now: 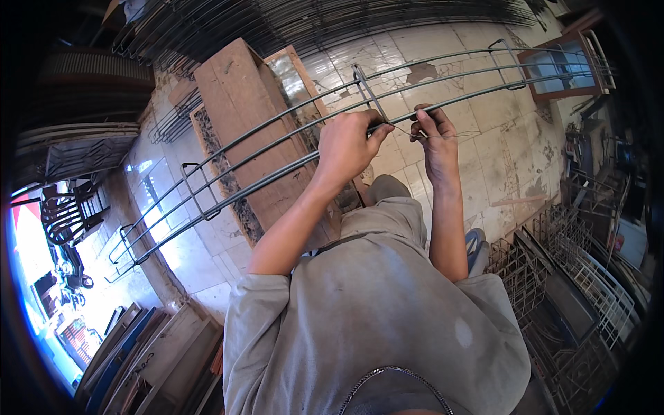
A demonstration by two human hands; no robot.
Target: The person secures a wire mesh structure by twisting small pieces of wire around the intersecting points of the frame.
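Note:
A long reinforcement cage of steel bars and rectangular stirrups slants across the view in front of me. My left hand grips the near bar beside the lower corner of a stirrup, its thumb and forefinger close together at the joint. Thin tie wire runs from that corner past my right hand. The right fingers are curled around the wire, with the thumb and fingertips up against the near bar. Just how the wire loops at the corner is too small to tell.
Beneath the cage lies a brown wooden box on the tiled floor. Many bent steel bars are stacked at the far side. A glazed wooden frame lies at right. Wire racks crowd the right; boards lean at left.

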